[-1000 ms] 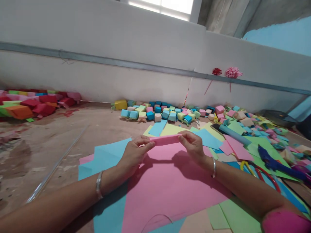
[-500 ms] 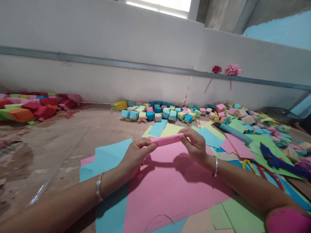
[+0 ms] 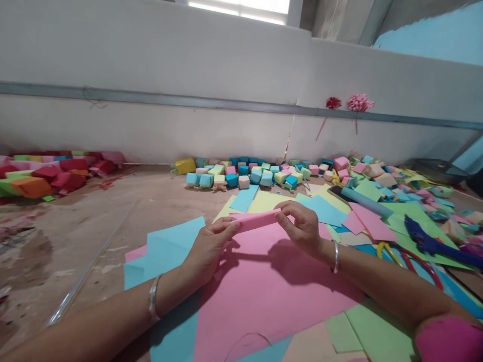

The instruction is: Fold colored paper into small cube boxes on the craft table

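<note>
A narrow folded strip of pink paper (image 3: 257, 222) is stretched between my two hands, above a large pink sheet (image 3: 264, 296). My left hand (image 3: 211, 246) pinches its left end between thumb and fingers. At the right end my right hand (image 3: 301, 226) grips it, thumb below and fingers curled over the top. Both hands cast shadows on the pink sheet. Blue sheets (image 3: 171, 246) lie partly under the pink one on the left, and green sheets (image 3: 377, 332) show at the lower right.
Several small paper boxes (image 3: 241, 173) line the wall, with a red and orange heap (image 3: 56, 173) at far left. On the right lie a blue glue gun (image 3: 433, 244), red and yellow scissors handles (image 3: 418, 266) and a phone (image 3: 339, 195). A thin clear rod (image 3: 90, 264) lies at left.
The pink strip is tilted a little, so more of its front face shows. Both hands keep their hold and have barely shifted. The camera view has moved slightly.
</note>
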Tool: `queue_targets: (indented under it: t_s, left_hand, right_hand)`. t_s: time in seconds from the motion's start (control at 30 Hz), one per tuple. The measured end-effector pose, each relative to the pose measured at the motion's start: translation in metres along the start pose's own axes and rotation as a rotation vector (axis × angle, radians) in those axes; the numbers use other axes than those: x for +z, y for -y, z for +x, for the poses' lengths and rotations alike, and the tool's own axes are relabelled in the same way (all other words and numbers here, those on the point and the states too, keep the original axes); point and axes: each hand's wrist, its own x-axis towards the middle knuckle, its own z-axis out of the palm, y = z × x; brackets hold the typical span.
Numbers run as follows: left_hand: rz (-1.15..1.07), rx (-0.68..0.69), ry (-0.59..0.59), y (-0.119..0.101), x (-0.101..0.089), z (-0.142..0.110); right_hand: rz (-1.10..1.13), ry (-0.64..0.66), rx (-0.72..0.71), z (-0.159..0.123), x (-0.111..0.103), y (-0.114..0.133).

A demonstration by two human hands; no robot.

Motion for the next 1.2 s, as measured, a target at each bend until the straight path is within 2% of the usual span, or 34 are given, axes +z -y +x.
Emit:
queue_targets:
  t_s: [0.23,0.33,0.43,0.5,0.57,0.63,0.73,1.0,1.1,1.2]
  left_hand:
    - [0.074,0.061,-0.022,0.005,-0.004,0.005]
    - [0.163,0.137,-0.084,0.004,-0.007,0.007]
    - [0.417,0.456,-0.111,-0.001,-0.008,0.003]
    - [0.603,0.722,-0.009,-0.005,-0.008,-0.001]
    - [0.689,0.89,0.107,-0.006,-0.006,-0.006]
    - [0.687,0.928,0.144,-0.005,-0.005,-0.009]
    - [0.672,0.894,0.114,-0.003,-0.003,-0.012]
    - [0.724,0.953,0.048,-0.001,-0.005,-0.013]
    - [0.733,1.009,0.038,-0.002,-0.006,-0.014]
    - [0.759,1.128,0.097,-0.004,-0.005,-0.016]
  right_hand:
    - [-0.084,0.064,-0.154,0.004,-0.002,0.009]
    - [-0.098,0.086,-0.244,0.008,-0.004,0.015]
    - [-0.123,0.127,-0.321,0.01,-0.003,0.021]
    - [-0.128,0.164,-0.354,0.009,-0.001,0.023]
    - [-0.125,0.181,-0.378,0.006,0.001,0.025]
    - [-0.119,0.175,-0.397,0.004,0.002,0.026]
    - [-0.082,0.155,-0.382,0.003,0.002,0.029]
    - [0.087,0.126,-0.193,0.0,0.002,0.032]
    - [0.122,0.204,-0.164,-0.002,0.004,0.03]
    - [0.164,0.292,-0.154,-0.004,0.007,0.028]
